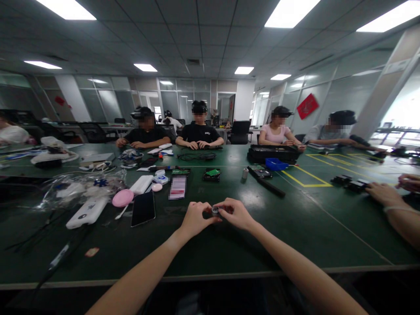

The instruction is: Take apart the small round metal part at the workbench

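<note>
Near the middle of the green table [288, 245], my two hands meet around a small round silvery metal part [215, 210]. My left hand [196, 217] curls about its left side, thumb and forefinger bent toward it. From the right, my right hand [236, 212] pinches the same part with thumb and fingertips. Its exact kind is too small to make out. Beyond my hands lie a hard drive with a green circuit board [212, 174] and a small silver cylinder [245, 173], both apart from my fingers.
To the left are a black phone [143, 209], a pink round lid [123, 198], a white device [87, 213] and plastic bags [78, 188]. A black bar [271, 187] and blue tray [276, 164] lie right. A co-worker's hand [382, 193] rests at far right; several people sit opposite.
</note>
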Demonstrator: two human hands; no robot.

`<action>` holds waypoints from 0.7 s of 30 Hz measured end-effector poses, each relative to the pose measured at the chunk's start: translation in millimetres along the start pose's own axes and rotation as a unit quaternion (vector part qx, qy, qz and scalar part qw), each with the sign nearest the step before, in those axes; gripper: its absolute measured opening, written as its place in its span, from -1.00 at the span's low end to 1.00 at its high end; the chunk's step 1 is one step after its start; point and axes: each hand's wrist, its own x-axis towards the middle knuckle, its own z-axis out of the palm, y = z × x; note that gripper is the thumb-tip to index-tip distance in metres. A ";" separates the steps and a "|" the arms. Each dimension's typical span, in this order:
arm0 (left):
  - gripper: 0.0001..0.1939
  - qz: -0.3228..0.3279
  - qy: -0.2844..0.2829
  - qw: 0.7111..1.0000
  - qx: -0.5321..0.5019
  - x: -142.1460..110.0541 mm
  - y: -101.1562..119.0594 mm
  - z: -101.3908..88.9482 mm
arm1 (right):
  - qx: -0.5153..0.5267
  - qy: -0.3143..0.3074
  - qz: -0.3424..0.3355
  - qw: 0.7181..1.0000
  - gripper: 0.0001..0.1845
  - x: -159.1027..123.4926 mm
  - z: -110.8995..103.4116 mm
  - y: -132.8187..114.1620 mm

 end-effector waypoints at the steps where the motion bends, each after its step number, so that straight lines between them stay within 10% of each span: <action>1: -0.65 -0.001 -0.003 1.000 -0.002 -0.2 0.6 -0.5 | 0.002 0.002 0.002 1.000 -0.73 0.1 -0.1 -0.3; 21: -0.62 0.020 0.000 1.000 -0.007 -1.3 0.6 1.7 | 0.079 0.011 0.042 0.996 -0.77 0.3 2.0 1.2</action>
